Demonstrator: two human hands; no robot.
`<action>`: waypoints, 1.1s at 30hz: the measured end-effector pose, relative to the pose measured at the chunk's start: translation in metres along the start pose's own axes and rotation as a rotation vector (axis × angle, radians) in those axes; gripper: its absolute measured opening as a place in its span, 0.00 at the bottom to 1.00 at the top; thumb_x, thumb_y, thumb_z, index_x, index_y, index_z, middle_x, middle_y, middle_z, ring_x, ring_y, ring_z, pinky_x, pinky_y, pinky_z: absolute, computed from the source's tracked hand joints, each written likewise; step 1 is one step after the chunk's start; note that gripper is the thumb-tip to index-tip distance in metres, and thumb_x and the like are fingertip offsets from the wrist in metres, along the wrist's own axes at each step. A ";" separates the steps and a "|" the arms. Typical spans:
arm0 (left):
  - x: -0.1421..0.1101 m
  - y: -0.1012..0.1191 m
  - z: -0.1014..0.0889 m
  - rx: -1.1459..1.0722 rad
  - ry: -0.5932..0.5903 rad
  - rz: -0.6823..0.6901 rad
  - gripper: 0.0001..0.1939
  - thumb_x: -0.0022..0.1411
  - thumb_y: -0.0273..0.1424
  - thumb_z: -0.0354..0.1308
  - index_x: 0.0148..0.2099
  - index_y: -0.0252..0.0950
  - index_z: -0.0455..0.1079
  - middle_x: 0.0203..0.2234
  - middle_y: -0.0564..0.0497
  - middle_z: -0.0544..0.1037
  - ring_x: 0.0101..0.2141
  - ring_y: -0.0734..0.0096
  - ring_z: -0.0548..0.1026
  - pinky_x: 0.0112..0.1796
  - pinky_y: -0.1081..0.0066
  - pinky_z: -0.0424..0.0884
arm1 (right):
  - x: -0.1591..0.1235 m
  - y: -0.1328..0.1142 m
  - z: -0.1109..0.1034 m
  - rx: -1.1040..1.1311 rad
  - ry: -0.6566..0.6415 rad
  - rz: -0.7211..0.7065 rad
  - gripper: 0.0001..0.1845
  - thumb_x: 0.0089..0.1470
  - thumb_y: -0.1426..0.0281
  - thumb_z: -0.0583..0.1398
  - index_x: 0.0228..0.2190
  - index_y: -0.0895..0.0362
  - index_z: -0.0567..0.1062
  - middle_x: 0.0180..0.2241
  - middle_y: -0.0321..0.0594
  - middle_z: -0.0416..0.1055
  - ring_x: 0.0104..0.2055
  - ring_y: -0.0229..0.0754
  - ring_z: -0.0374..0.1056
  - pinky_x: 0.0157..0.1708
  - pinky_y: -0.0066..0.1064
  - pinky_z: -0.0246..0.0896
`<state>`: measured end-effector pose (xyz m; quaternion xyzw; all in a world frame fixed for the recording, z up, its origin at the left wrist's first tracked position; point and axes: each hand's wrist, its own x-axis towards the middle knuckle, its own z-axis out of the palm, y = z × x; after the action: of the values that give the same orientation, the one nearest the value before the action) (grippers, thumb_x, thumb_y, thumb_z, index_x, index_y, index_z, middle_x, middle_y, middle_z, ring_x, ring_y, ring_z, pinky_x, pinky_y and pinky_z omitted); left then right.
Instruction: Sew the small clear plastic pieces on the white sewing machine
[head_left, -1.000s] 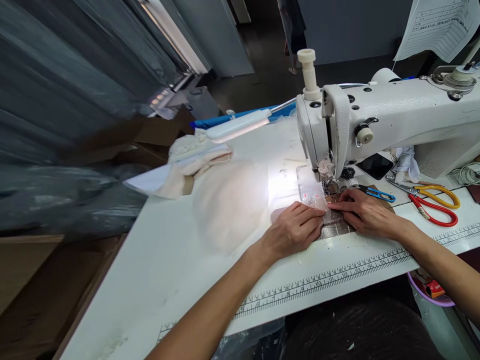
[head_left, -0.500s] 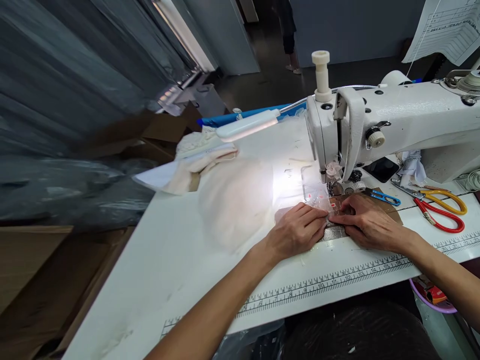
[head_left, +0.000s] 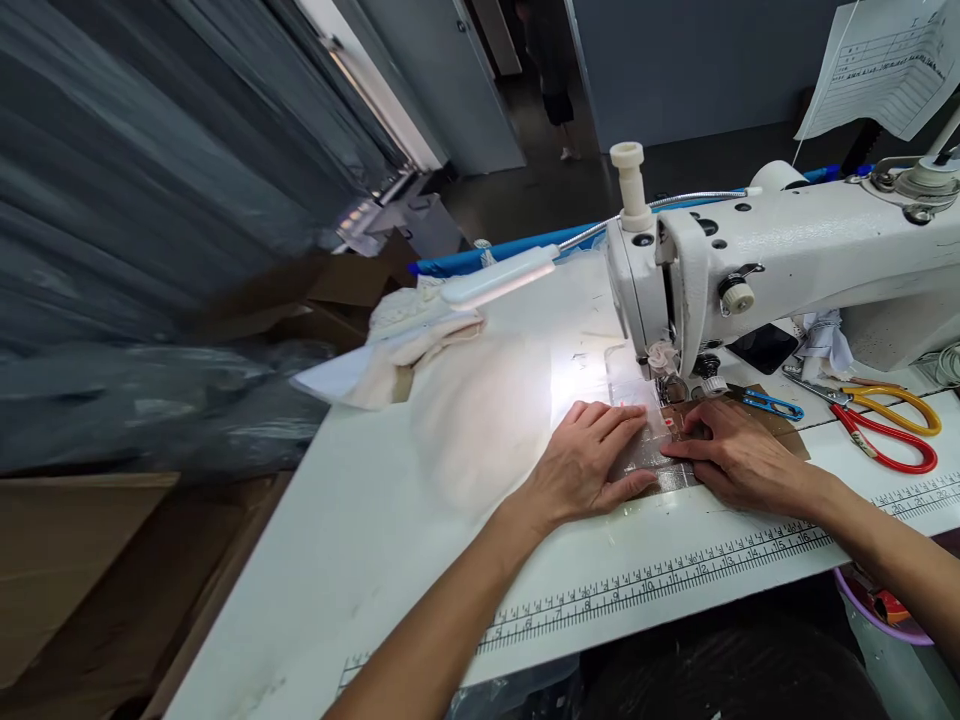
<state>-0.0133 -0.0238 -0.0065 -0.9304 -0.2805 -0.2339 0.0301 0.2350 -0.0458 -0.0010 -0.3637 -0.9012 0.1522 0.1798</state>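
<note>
My left hand (head_left: pixel 589 460) lies flat on a thin see-through piece (head_left: pixel 643 452) in front of the sewing machine's presser foot (head_left: pixel 671 390), its fingers stretched and its thumb apart. My right hand (head_left: pixel 739 458) has its fingers bent together, their tips at the right edge of that see-through piece. A small red mark shows near the foot. Under the right hand is a flat brown plate (head_left: pixel 784 435). The white sewing machine (head_left: pixel 810 255) stands just beyond both hands. Whether the piece is film or sheer fabric I cannot tell.
Blue thread snips (head_left: pixel 772 403) and red-and-yellow-handled scissors (head_left: pixel 885 450) lie right of my right hand. A lamp (head_left: pixel 499 280) lights the white table (head_left: pixel 360 560). Pale fabric (head_left: pixel 427 350) lies at the far left. A printed ruler (head_left: pixel 645 590) runs along the front edge. A person (head_left: pixel 553 80) stands in the background.
My left hand's fingers have spread and its thumb has moved away from them, showing more of the see-through piece. My right hand stays at the piece's edge. The view has shifted slightly.
</note>
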 end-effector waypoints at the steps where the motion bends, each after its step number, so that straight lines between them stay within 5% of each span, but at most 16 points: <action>1: 0.000 -0.001 0.001 -0.008 -0.007 -0.001 0.27 0.70 0.50 0.44 0.55 0.33 0.66 0.47 0.40 0.77 0.39 0.58 0.73 0.37 0.58 0.69 | 0.000 0.000 0.000 -0.001 0.005 -0.003 0.21 0.58 0.76 0.55 0.49 0.52 0.78 0.45 0.49 0.69 0.48 0.49 0.63 0.48 0.44 0.64; 14: -0.001 0.001 0.002 -0.053 0.048 0.036 0.19 0.71 0.40 0.49 0.53 0.30 0.65 0.42 0.37 0.76 0.41 0.58 0.75 0.39 0.56 0.77 | 0.000 0.000 0.002 -0.012 0.031 -0.017 0.21 0.57 0.76 0.55 0.49 0.52 0.78 0.43 0.49 0.69 0.48 0.48 0.63 0.48 0.42 0.64; 23: 0.002 0.002 0.006 0.031 0.000 -0.006 0.25 0.73 0.46 0.41 0.59 0.32 0.60 0.40 0.41 0.74 0.36 0.62 0.71 0.36 0.59 0.73 | -0.001 0.000 0.003 -0.017 0.045 -0.018 0.21 0.57 0.75 0.54 0.49 0.51 0.79 0.43 0.48 0.68 0.47 0.48 0.63 0.47 0.42 0.64; 33: 0.010 0.011 0.008 0.211 -0.049 -0.061 0.20 0.74 0.38 0.40 0.54 0.31 0.65 0.43 0.40 0.73 0.36 0.61 0.70 0.35 0.62 0.66 | -0.001 0.002 0.004 -0.018 0.058 -0.025 0.22 0.57 0.76 0.54 0.50 0.50 0.78 0.44 0.47 0.69 0.48 0.48 0.63 0.49 0.43 0.64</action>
<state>0.0035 -0.0267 -0.0083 -0.9186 -0.3322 -0.1810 0.1141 0.2349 -0.0464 -0.0059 -0.3584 -0.9014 0.1310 0.2045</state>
